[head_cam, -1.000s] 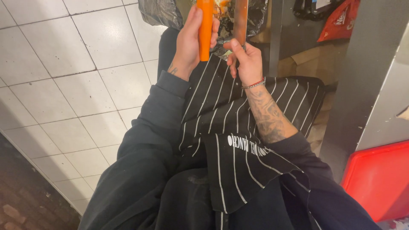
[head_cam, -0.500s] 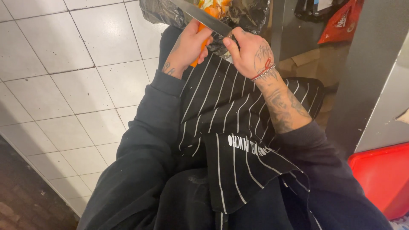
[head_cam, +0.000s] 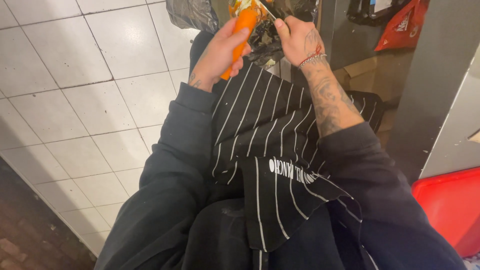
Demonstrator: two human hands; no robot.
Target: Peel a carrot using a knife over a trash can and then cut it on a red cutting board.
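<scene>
- Left hand: fingers wrapped round a carrot, clamped on its lower half. Carrot orange, tilted, upper end toward the top edge of the view.
- Right hand: fist closed on a thin metal tool. Only a short grey strip shows above the knuckles; knife or peeler, cannot tell which. Its tip sits at the carrot's upper end; contact not clear.
- Hands near each other, side by side, both held out in front of the torso above a black bin bag.
- Bin bag: dark glossy plastic, open, with orange scraps and crumpled dark stuff inside, directly under the carrot.
- Right wrist: beaded bracelet plus a red thread; forearm tattooed, dark sleeve pushed up.
- Apron: black with thin white stripes, hem flipped up over the lap.
- Floor: white square tiles on the left, darker strip at lower left.
- Red tray at lower right, just beside the right sleeve.
- Cardboard box and a red bag at upper right, well apart from the hands.
</scene>
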